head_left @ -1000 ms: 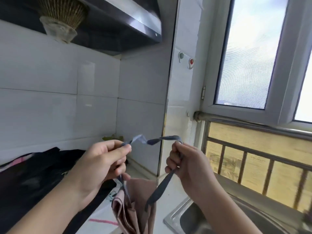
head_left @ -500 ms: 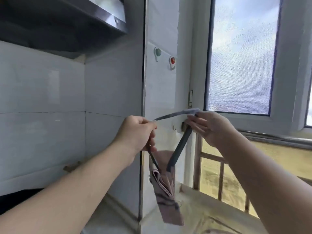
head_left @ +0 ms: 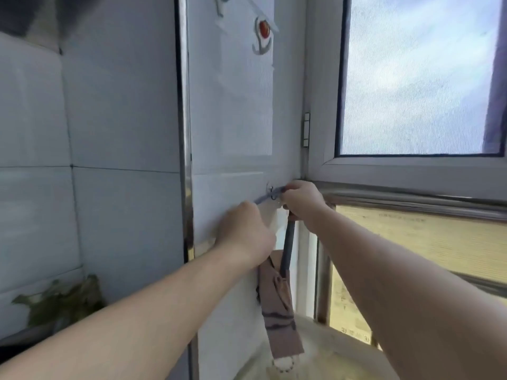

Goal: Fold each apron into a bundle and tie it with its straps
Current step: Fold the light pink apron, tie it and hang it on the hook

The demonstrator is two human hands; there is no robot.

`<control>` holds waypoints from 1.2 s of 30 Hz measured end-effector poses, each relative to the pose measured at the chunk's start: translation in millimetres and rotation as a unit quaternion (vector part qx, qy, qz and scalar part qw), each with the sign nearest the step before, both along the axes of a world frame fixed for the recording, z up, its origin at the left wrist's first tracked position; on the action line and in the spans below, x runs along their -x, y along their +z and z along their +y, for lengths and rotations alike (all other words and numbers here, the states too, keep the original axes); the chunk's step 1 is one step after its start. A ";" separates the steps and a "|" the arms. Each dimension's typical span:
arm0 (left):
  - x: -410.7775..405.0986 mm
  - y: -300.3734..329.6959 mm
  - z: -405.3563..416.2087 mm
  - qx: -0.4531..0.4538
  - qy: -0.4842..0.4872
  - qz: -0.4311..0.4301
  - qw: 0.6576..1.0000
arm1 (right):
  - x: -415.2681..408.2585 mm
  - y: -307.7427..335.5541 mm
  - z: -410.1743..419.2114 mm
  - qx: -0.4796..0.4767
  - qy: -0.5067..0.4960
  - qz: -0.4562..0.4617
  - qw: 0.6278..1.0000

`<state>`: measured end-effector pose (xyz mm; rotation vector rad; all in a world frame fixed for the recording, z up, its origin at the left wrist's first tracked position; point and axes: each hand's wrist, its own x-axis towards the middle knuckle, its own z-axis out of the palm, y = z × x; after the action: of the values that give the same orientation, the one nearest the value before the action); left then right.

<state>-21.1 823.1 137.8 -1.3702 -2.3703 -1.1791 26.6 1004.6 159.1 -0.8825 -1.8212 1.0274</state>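
Where the grey strap (head_left: 270,193) stretches level between the two hands, each grip is pinched on it: the left hand (head_left: 245,233) holds one end with curled fingers, its back to the camera, and the right hand (head_left: 301,202) holds the other end, fingers bent round the band just beside the window frame (head_left: 411,171). Between the two grips the strap crosses a small wire hook (head_left: 271,191) fixed to the white wall panel (head_left: 233,105); whether it sits on the hook or only passes in front of it cannot be told. From the right hand a dark run of the strap drops straight down to the folded apron (head_left: 279,305), a narrow brownish bundle with darker streaks that hangs free in the air, close to the wall panel and below both hands. Both forearms reach in from the lower edge. Higher on the panel sits a white hook with a red centre (head_left: 264,34). A bright metal strip (head_left: 185,149) divides the panel from the tiled wall (head_left: 109,105) on the left, and some green leaves (head_left: 60,303) lie low in that corner. A metal rail (head_left: 411,200) runs under the window.
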 end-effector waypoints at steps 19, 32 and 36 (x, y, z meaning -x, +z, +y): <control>6.1 -82.8 -91.0 0.120 -0.077 -0.118 0.983 | -61.8 -111.7 -60.5 -0.009 -0.094 -0.060 0.994; -20.1 -134.8 -315.2 0.143 0.026 -0.207 0.968 | -115.7 -201.6 -222.2 -0.027 -0.028 -0.177 0.983; -17.8 -134.5 -341.0 0.136 0.039 -0.219 0.965 | -132.9 -191.7 -224.8 0.010 -0.049 -0.165 0.985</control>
<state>-3.3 482.1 3.3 -1.1641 -2.9605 -1.2820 159.4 779.9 -32.6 -1.2003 -2.0179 0.8766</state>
